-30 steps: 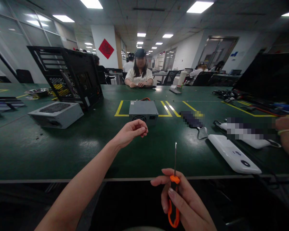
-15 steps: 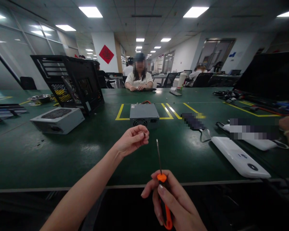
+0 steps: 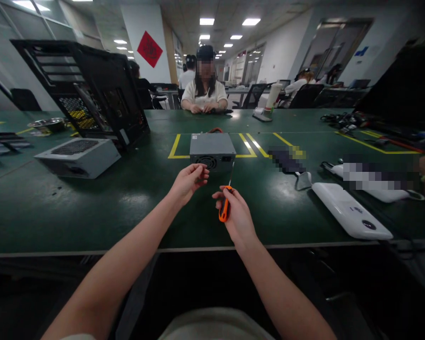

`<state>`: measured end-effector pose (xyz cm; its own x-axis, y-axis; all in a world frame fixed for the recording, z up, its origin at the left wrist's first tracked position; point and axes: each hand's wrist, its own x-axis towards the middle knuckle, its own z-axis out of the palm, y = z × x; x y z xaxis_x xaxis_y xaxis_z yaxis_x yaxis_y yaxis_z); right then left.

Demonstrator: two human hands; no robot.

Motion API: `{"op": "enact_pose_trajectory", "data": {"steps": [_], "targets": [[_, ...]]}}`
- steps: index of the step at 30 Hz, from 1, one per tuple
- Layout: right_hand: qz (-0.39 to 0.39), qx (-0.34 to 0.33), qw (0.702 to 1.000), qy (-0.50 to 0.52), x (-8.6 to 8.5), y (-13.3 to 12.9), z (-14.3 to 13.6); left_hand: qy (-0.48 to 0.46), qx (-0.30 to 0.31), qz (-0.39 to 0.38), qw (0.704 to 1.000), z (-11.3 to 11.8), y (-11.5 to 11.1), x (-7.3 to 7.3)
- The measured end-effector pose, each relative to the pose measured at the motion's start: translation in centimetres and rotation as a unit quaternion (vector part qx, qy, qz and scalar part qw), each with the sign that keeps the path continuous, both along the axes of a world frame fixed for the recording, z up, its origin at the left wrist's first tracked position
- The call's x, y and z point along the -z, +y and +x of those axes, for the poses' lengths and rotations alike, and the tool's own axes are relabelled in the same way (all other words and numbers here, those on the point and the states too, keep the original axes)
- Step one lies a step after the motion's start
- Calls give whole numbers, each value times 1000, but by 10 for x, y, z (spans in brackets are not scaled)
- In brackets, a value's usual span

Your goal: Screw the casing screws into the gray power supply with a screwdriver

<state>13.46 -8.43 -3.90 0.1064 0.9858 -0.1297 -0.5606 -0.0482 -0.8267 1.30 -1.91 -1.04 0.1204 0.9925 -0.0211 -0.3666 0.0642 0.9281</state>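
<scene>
Over the dark green worktable [image 3: 92, 212], right hand [image 3: 235, 215] clenched round the orange-handled screwdriver [image 3: 225, 206], thin shaft tilted up toward the grey metal power supply box [image 3: 212, 150]; left hand [image 3: 189, 182] just beside, fingertips pinched together, contents too small to tell

Orange-handled screwdriver [image 3: 224, 209]; grey power supply [image 3: 212, 150]; dark green table [image 3: 92, 208], yellow lines.
</scene>
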Motion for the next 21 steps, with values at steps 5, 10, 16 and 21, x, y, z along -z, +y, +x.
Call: {"op": "enact_pose_trajectory", "data": {"steps": [5,10,16,21], "targets": [[5,-47,999,27,-12,7,25,2,-23,7,1000,-10,-3,-11],[81,-26,996,4,-39,7,71,65,-28,18,997,-21,0,-4],[83,8,996,43,-43,-1,95,385,13,126,914,-19,15,11],[77,27,993,88,-35,-14,97,605,58,311,731,14,26,11]]}}
